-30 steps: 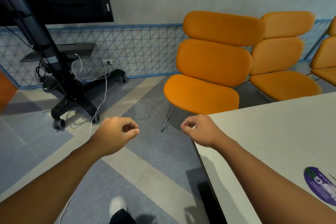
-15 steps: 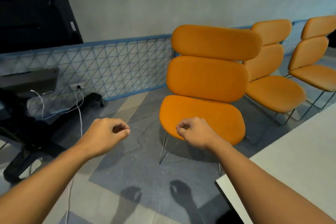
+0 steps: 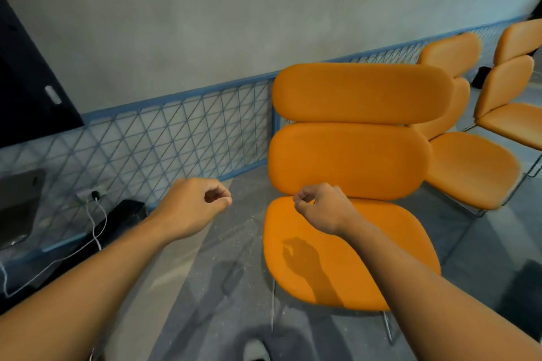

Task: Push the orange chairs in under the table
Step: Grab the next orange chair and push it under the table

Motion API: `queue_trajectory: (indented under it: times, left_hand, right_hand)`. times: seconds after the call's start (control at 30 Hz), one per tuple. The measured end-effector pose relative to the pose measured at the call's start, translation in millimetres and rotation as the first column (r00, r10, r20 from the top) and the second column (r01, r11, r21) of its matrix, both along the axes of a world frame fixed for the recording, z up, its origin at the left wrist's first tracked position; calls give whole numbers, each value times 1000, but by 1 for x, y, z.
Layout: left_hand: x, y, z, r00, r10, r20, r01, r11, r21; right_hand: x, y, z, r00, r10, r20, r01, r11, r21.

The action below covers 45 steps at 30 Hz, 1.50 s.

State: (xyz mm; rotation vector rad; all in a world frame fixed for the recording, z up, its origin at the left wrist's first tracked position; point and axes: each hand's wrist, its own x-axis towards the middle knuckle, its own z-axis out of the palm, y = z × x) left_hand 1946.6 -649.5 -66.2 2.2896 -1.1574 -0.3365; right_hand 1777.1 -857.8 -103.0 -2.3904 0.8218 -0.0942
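Three orange chairs stand along the wall. The nearest orange chair (image 3: 352,161) faces me just ahead, its seat below my right arm. A second chair (image 3: 469,167) sits behind it to the right and a third chair (image 3: 510,102) at the far right edge. My left hand (image 3: 193,208) hovers over the floor left of the nearest chair, fingers loosely curled and holding nothing. My right hand (image 3: 325,211) hangs above the front of that chair's seat, fingers loosely curled too, not touching it. The table is out of view.
A blue wire-mesh panel (image 3: 176,138) runs along the grey wall. At the left are a dark screen (image 3: 26,91), its black stand base (image 3: 123,217) and a white cable (image 3: 93,231) plugged into a socket. My shoe tip (image 3: 255,350) shows at the bottom.
I have stepped closer to the nearest chair and the view has swung left and down. The table has left the frame. Both hands kept their loose curl.
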Motion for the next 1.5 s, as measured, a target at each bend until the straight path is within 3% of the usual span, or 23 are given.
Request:
queue_trajectory:
  times: [0.37,0.53,0.7,0.83,1.03,1.3,1.5]
  left_hand:
    - [160,-127,8,999,-40,35,39,998,40]
    - [234,-188,-1,987,-161,13,160,985,60]
    - [300,-250,-11,948,-317,22,314,945,93]
    - [341,-297,-14,908,-418,22,410,900,148]
    - [380,-367,-18,855,-518,5,510,843,173]
    - [423,-483,-38,796,-605,26,590,784,191]
    - [449,-559,-36,756,-654,5,636,737,228]
  right_hand:
    - [147,-128,25,985,-171,0,171,985,-29]
    - [201,-163,21,956,-290,38,292,954,-67]
    - [238,-201,15,828,-552,96,559,826,-75]
    - [263,-223,11,742,-660,118,667,744,-39]
    - [282,-251,4,640,-757,131,765,643,-18]
    - [297,-331,8,423,-879,220,902,431,-14]
    - [322,-401,17,236,-924,300,959,271,78]
